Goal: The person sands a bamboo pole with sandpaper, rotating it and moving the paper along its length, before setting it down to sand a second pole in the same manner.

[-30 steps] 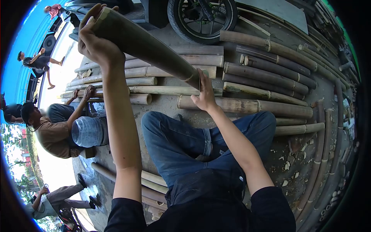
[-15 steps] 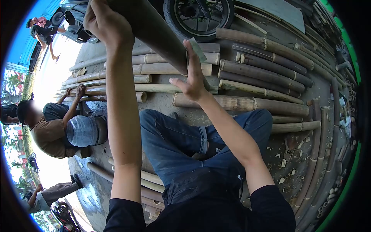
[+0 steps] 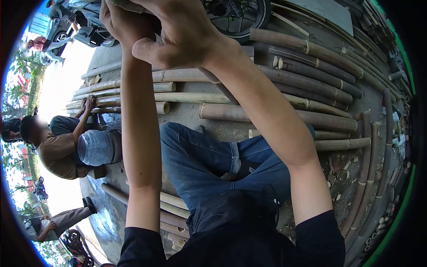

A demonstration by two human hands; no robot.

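Observation:
A dark bamboo pole [image 3: 221, 86] slants from the top of the view down beneath my right forearm. My left hand [image 3: 120, 24] is at the upper left with its fingers curled round the pole's upper part, which is mostly covered by my hands. My right hand [image 3: 178, 33] lies over the pole right beside my left hand, its thumb stretched toward my left wrist. Part of a grey-green sheet [image 3: 128, 5] shows at the top edge under my right hand's fingers.
Bamboo poles [image 3: 271, 118] lie in rows across the ground ahead. A motorcycle wheel [image 3: 235, 15] stands behind them. To the left a person [image 3: 58, 149] sits by a clear plastic container [image 3: 95, 148], hands on other poles. Bamboo scraps [image 3: 347, 167] litter the right.
My right hand has slid up and left along the pole, with the sheet, until beside my left hand. My left hand stays nearly in place. At far left, people in the background have shifted.

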